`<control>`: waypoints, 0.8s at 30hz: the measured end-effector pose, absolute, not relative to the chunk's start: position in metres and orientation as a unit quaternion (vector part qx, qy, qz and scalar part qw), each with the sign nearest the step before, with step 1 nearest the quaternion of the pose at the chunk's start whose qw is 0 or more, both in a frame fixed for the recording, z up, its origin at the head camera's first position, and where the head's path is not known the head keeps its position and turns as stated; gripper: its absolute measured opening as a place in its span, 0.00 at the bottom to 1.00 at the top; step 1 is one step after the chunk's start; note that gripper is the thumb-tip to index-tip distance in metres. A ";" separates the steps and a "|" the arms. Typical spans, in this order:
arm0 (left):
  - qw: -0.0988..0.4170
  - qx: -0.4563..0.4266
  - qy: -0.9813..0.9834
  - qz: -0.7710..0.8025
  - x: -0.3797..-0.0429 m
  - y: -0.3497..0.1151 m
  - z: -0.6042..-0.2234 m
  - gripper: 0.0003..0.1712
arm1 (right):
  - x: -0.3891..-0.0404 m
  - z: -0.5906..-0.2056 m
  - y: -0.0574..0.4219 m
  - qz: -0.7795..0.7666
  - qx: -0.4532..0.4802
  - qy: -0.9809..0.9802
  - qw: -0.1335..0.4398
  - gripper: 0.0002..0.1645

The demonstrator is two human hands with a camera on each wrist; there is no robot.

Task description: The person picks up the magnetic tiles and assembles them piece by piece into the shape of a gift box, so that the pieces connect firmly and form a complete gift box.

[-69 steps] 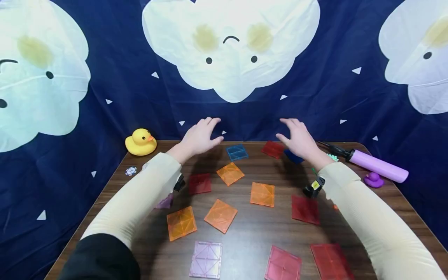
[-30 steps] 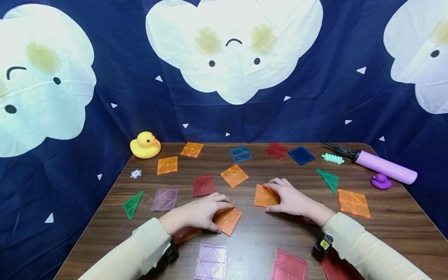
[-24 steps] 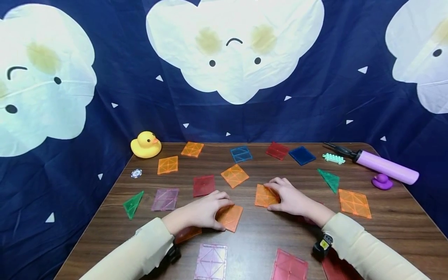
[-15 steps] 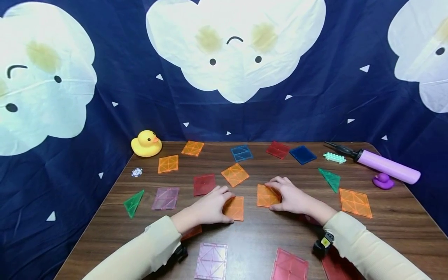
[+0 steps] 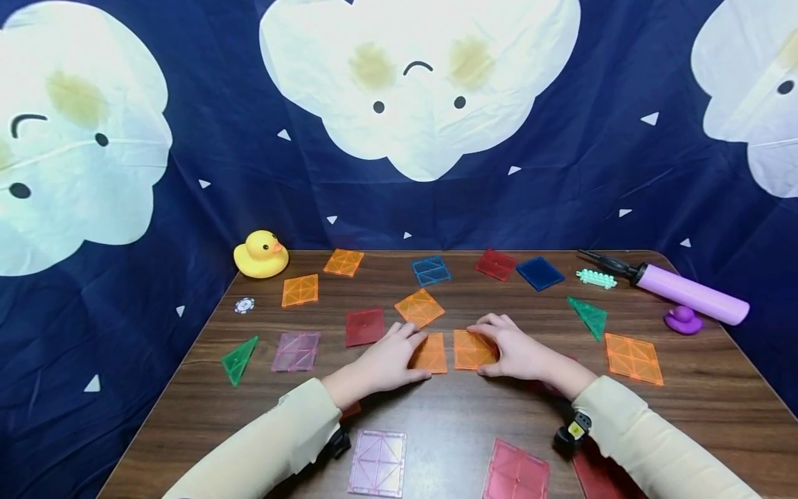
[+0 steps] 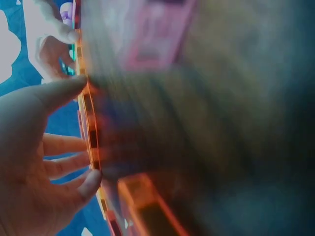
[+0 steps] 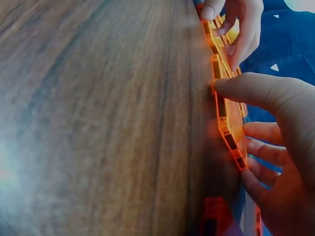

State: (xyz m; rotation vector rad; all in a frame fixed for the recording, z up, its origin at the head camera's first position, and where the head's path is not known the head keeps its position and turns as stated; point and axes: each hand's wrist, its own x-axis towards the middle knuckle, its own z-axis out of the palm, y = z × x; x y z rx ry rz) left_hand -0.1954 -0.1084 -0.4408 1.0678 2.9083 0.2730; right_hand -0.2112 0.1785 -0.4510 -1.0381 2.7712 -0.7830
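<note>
My left hand (image 5: 389, 359) pinches a see-through orange square magnetic tile (image 5: 433, 353) by its near and far edges, thumb on the near side. Just to its right, a second orange square tile (image 5: 469, 350) lies between the thumb and fingers of my right hand (image 5: 520, 352). Only a narrow strip of table parts the two tiles in the head view, and their facing sides run nearly parallel. The right wrist view shows thumb and fingertips on opposite edges of the right tile (image 7: 236, 125). Both tiles lie flat, partly covered by the hands.
Around the hands lie more tiles: orange (image 5: 420, 308), red (image 5: 364, 327), light purple (image 5: 377, 463), pink-red (image 5: 516, 471), blue (image 5: 539, 273) and green triangular (image 5: 240, 360). A yellow duck (image 5: 260, 255) stands far left. A purple pump (image 5: 692, 293) and small purple duck (image 5: 683, 320) lie right.
From above the far table, both hands came down onto orange tiles. The left hand then slid and turned its tile right and away from me, close to the right tile. The right hand stayed nearly still.
</note>
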 end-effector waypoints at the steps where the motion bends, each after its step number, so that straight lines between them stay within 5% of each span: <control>1: 0.011 0.346 0.934 0.082 -0.194 -0.108 -0.441 0.41 | -0.211 -0.451 0.178 -0.257 -0.340 0.904 0.040 0.42; 24: -0.006 0.363 0.930 0.055 -0.185 -0.097 -0.442 0.37 | -0.206 -0.454 0.174 -0.252 -0.357 0.899 0.032 0.41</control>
